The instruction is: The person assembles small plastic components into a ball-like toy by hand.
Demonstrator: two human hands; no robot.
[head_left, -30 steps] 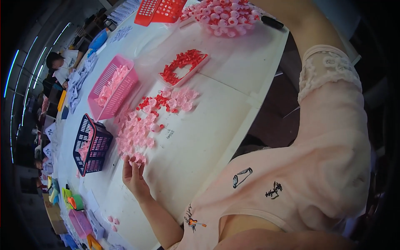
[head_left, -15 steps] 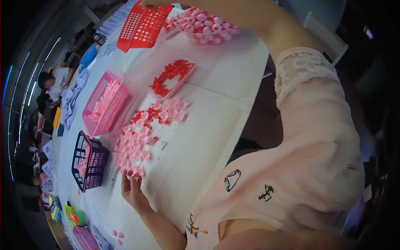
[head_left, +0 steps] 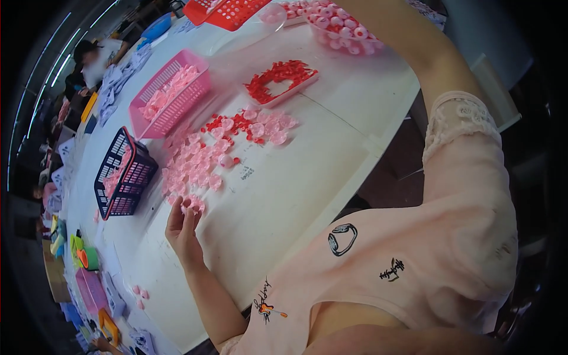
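Note:
My left hand [head_left: 184, 234] is at the near end of a loose spread of pale pink translucent plastic pieces [head_left: 198, 160]. Its thumb and fingertips are pinched together on a small pink plastic piece [head_left: 187, 204], partly hidden by the fingers. My right forearm [head_left: 390, 29] reaches to the far side, and the hand itself is cut off by the upper edge. A red perforated basket [head_left: 231, 15] shows at the top edge, tilted, with a pale pink item partly visible inside. Small red pieces [head_left: 236, 123] lie among the far pink ones.
A pink basket [head_left: 195, 89] and a navy basket [head_left: 139, 177] hold pink pieces. Beyond are a shallow tray of red pieces [head_left: 293, 89] and a clear bowl of pink-and-white balls [head_left: 343, 35]. Several pink bits [head_left: 141, 294] lie near left. A person [head_left: 97, 62] sits across the table.
The view has shifted, so the table's contents sit higher. The red basket has tilted flatter, and my right hand has passed out of view. My left hand stays by the pink pieces.

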